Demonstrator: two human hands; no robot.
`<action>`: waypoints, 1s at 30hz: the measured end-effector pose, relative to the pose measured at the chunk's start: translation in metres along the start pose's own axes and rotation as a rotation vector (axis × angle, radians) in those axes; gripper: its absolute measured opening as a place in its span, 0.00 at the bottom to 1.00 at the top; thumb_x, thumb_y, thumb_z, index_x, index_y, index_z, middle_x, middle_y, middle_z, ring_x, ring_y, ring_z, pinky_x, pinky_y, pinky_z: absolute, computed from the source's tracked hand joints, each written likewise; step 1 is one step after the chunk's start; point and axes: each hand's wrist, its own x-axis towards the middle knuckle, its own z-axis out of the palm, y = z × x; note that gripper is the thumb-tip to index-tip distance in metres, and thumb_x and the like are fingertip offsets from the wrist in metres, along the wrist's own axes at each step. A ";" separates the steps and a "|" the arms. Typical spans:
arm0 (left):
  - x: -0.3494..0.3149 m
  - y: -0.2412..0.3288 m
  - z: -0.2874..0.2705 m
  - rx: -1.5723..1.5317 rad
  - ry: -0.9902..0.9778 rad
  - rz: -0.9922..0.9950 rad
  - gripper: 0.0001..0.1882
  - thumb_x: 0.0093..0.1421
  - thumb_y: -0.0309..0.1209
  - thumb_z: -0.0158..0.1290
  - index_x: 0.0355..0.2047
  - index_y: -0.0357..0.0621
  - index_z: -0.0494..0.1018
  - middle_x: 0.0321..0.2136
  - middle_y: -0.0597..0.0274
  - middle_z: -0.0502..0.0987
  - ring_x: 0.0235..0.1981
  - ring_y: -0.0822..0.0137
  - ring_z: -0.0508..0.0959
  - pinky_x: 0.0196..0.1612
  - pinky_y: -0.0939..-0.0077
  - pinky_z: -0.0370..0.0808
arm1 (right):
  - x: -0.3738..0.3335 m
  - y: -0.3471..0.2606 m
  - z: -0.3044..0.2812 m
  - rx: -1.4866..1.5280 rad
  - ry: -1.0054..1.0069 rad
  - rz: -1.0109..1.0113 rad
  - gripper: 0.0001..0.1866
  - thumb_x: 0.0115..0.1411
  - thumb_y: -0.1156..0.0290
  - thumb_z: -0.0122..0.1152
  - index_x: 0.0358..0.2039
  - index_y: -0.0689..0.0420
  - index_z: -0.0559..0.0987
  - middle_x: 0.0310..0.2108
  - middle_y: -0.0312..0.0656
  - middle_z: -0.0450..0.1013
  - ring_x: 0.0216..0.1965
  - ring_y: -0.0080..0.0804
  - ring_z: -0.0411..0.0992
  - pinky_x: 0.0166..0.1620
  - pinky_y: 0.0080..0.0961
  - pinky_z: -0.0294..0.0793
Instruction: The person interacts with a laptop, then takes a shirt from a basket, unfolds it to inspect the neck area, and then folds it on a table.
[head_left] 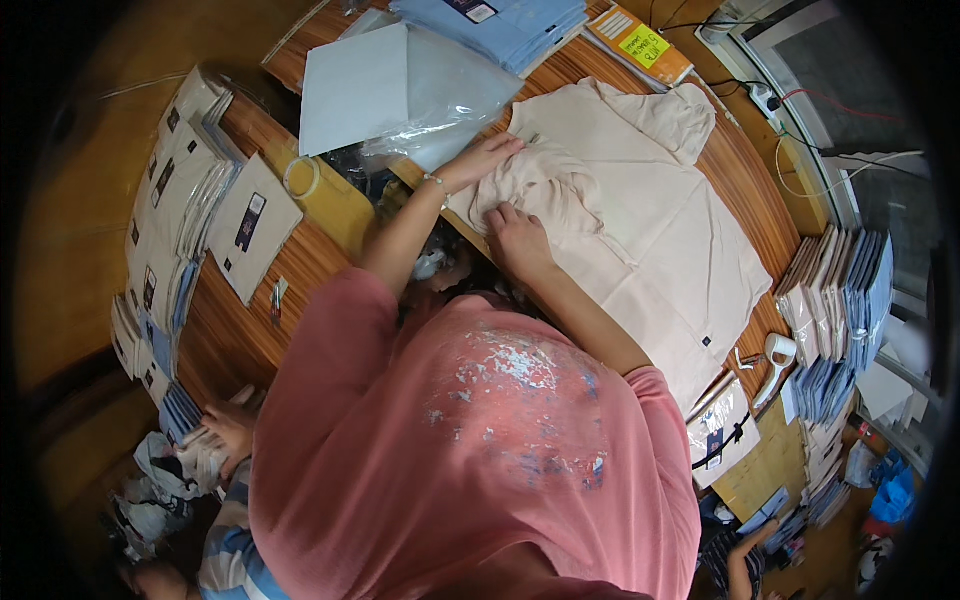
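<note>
A cream short-sleeved shirt [675, 245] lies spread on the wood-grain table in front of me, one sleeve toward the far right and a small dark tag near its lower hem. Its left part is bunched into loose folds. My left hand [484, 160] rests at the far edge of those folds with its fingers stretched out together. Nearer to me, my right hand [520, 240] has its fingers curled into the bunched cloth. Some fingertips are hidden in the fabric.
Clear plastic bags and a white card [355, 90] lie beyond my left hand, beside folded blue shirts [490, 30]. Packed shirts [165, 220] are stacked at the left, more [835, 290] at the right near a white handheld tool [775, 360]. Other people's hands show at the lower left and right.
</note>
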 end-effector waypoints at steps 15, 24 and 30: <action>-0.001 0.012 0.019 0.900 -0.073 0.036 0.29 0.48 0.37 0.62 0.48 0.41 0.66 0.49 0.47 0.64 0.51 0.48 0.63 0.55 0.61 0.62 | -0.024 0.216 -0.174 0.012 0.814 0.442 0.08 0.57 0.74 0.54 0.38 0.54 0.78 0.28 0.46 0.66 0.30 0.37 0.69 0.33 0.31 0.68; -0.032 0.044 0.057 0.289 -0.239 -0.108 0.18 0.59 0.40 0.52 0.44 0.40 0.69 0.47 0.51 0.68 0.45 0.59 0.70 0.46 0.64 0.68 | -0.128 0.123 -0.210 0.567 0.570 0.515 0.09 0.58 0.78 0.52 0.39 0.61 0.78 0.30 0.36 0.73 0.29 0.18 0.66 0.34 0.16 0.66; -0.059 0.006 0.088 -0.857 -0.052 -0.579 0.24 0.64 0.44 0.42 0.52 0.37 0.63 0.50 0.52 0.70 0.51 0.61 0.71 0.53 0.65 0.68 | -0.275 0.097 -0.157 0.980 0.650 0.849 0.15 0.53 0.79 0.50 0.39 0.57 0.80 0.32 0.33 0.74 0.32 0.18 0.65 0.39 0.15 0.65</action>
